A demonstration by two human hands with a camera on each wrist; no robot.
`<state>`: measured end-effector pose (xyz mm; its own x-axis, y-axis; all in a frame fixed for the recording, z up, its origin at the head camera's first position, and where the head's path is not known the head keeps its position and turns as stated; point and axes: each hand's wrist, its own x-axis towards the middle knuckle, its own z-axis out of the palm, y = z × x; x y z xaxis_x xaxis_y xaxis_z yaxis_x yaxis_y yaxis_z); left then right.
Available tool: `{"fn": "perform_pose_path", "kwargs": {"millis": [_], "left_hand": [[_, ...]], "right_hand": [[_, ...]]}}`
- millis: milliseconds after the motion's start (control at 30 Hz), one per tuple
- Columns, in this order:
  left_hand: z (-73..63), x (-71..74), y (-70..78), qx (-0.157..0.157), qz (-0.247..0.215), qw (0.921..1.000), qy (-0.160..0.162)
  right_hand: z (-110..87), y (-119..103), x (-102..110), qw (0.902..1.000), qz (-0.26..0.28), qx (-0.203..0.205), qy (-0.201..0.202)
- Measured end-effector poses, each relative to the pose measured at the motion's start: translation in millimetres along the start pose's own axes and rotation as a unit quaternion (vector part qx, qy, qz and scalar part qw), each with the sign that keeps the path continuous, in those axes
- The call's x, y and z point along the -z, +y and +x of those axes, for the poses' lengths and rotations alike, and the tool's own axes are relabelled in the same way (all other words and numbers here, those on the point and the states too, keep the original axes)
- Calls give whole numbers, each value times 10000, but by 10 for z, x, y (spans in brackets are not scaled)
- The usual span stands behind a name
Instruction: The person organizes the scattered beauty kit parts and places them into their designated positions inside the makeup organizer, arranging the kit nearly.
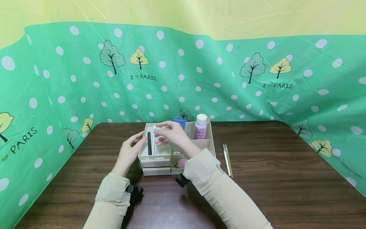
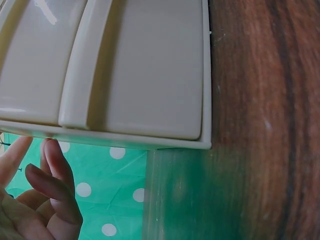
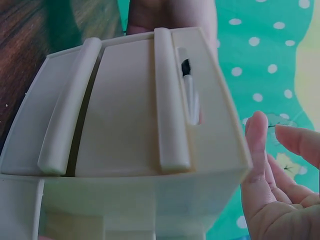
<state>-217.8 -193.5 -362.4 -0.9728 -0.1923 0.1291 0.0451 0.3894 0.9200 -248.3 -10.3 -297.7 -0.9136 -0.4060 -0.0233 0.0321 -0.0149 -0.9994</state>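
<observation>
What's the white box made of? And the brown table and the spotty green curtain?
Box: probably hard plastic, smooth with a soft shine; its thin, even-coloured walls look moulded.
Table: wood or a wood-look covering, slightly glossy; dark streaks like wood grain run across it.
Curtain: seems like thin fabric, maybe plasticky, with a light sheen; it hangs in wrinkles and soft folds.

- Left forearm point(image 1: 110, 198), one, pale-sleeved: extended over the table point(image 1: 286, 197), slanting inward toward the far edge.
- Left hand point(image 1: 127, 156), bare: fingers point(image 1: 135, 137) loosely bent, pointing forward and right.
- Right forearm point(image 1: 226, 194), one, pale-sleeved, cuff turned back: slanting leftward from the near right.
- Right hand point(image 1: 177, 136), bare: raised, reaching farther toward the far edge, fingers spread, pointing left, tips apart.
</observation>
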Motion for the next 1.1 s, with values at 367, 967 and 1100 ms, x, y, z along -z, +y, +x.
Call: {"fn": "perform_pose_path", "kwargs": {"millis": [367,967,1100], "left_hand": [[-3,1,0,28,-17,10000,30],[-5,-6,-15,-24,-44,10000,42],[-8,-1,-13,-58,-48,10000,52]], "right_hand": [[-308,-82,170,9990,46,428,-73],[-677,-74,575,9954,447,788,305],[-728,-68,694,9941,448,866,465]]}}
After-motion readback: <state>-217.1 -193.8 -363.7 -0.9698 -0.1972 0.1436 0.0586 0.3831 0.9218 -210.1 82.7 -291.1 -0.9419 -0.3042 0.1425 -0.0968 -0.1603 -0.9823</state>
